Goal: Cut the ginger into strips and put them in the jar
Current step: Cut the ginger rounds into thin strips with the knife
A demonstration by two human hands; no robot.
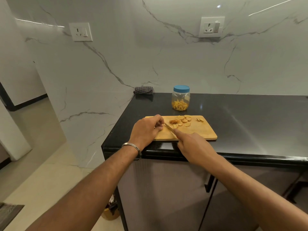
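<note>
Ginger slices (pixel 183 120) lie flat on the far half of a wooden cutting board (pixel 196 130), in a loose row that runs from left to right along the board's back edge. I can count about nine round slices, but they overlap, so the number is not sure. A few thin cut bits (pixel 175 126) sit just in front of them, and one small piece (pixel 200 120) lies alone near the board's far right corner. The board is long from left to right and sits at the near left corner of a black counter (pixel 250 117). The left hand (pixel 146 130) has its fingers curled down onto the board, just left of the ginger; I cannot tell if it pinches a piece under its fingertips. The right hand (pixel 193 145) is closed around the handle of one knife (pixel 169 128), with the first finger stretched out along the top of the blade. The blade points away and to the left, its tip close to the left hand's fingers. Behind the board stands one clear jar (pixel 181 101), upright, with a blue lid (pixel 181 88) on it and a pile of yellow ginger strips (pixel 180 105) at the bottom. There is one metal bangle (pixel 133 149) on the left wrist. One folded checked cloth (pixel 144 90) lies at the back left of the counter, against the marble wall (pixel 133 64). Two wall sockets (pixel 80 31) are set in the wall.
</note>
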